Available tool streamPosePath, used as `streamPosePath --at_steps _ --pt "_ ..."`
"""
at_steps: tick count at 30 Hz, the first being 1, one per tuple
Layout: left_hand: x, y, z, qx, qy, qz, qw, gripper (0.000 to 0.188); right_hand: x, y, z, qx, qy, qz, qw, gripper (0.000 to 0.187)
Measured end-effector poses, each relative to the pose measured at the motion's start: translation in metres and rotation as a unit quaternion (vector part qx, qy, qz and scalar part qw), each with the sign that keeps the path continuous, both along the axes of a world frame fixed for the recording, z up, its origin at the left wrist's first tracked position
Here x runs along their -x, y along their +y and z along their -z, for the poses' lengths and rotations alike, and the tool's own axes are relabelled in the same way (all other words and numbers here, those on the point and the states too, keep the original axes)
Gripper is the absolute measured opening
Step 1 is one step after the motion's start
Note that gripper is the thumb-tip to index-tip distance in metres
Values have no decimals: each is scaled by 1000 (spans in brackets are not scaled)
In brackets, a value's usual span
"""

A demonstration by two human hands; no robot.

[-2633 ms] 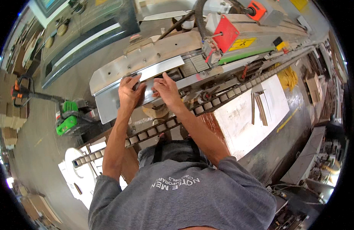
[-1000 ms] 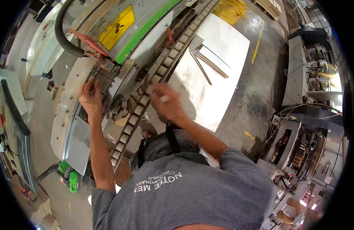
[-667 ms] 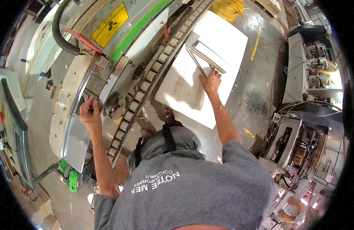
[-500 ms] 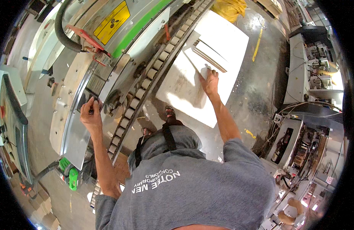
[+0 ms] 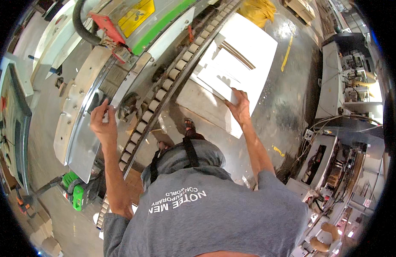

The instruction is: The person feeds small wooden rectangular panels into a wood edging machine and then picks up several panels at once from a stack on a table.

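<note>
Board, white and flat (image 5: 217, 70), lies over a larger white sheet (image 5: 260, 45), its near end at the right hand (image 5: 240, 105). That hand's thumb and fingers look set narrow on the end — a grip, as far as I can judge, though whether the far end is raised I cannot tell. Just beyond the board, brown-edged strips (image 5: 237, 55) lie on the sheet, touched by neither hand. So one board appears taken up, the strips left where they lie, and the board is well apart from the machine.

The left hand (image 5: 104, 122) is over the machine's metal plate (image 5: 83, 147), fingers curled close to the thumb — whether they hold anything, I cannot tell. Between the hands runs a rail of pale rollers (image 5: 167, 84); past it stand a red guard (image 5: 107, 26) and a green stripe (image 5: 163, 28).
</note>
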State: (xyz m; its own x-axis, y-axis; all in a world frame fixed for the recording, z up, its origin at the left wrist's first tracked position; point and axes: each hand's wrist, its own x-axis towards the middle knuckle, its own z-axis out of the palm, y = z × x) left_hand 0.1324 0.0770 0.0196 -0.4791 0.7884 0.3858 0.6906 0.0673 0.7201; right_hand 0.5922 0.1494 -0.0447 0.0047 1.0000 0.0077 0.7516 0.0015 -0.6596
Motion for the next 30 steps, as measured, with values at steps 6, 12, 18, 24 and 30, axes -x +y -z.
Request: streamPosePath --at_steps 6,12,18,24,30 --pt "-47 -21 -82 29 178 284 942 69 84 -13 -91 -18 103 -272 957 58" --pt "10 -57 -79 98 148 233 956 68 222 19 -109 -141 139 -455 868 66" --pt "94 -89 -22 35 77 50 995 55 323 -15 -96 -71 223 -407 883 68" --pt "119 -78 14 -13 231 -19 973 52 409 -62 -21 273 496 -339 751 78" --pt "122 -89 23 -44 249 -128 959 44 444 -57 -28 306 528 -306 730 86"
